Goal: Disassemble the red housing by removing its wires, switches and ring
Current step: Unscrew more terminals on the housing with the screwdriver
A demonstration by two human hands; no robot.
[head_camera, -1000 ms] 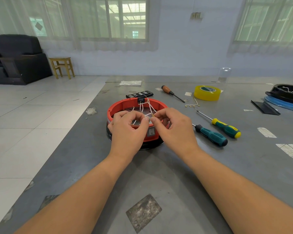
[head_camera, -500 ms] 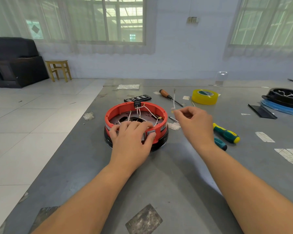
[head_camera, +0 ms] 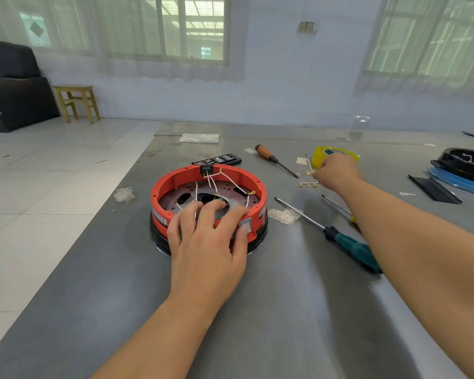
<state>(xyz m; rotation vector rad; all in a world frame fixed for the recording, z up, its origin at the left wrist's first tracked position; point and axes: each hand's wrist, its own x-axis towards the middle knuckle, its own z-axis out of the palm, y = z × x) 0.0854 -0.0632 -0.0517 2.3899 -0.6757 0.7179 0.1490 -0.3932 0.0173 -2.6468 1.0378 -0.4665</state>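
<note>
Your left hand (head_camera: 205,242) lies spread over the near rim of the housing (head_camera: 208,206), thumb on a switch (head_camera: 244,225). Right of the housing lie three screwdrivers, and beyond them your right hand (head_camera: 335,172) pinches a wire (head_camera: 310,166) beside the tape (head_camera: 335,157).

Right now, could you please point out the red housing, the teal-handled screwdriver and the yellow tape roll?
red housing (head_camera: 231,175): head view, far rim.
teal-handled screwdriver (head_camera: 357,250): head view, handle.
yellow tape roll (head_camera: 319,157): head view, left side wall.

Pale wall (head_camera: 285,77), curtained windows (head_camera: 175,26), tiled floor (head_camera: 39,165), wooden stool (head_camera: 78,102), black sofa (head_camera: 11,86)
</note>
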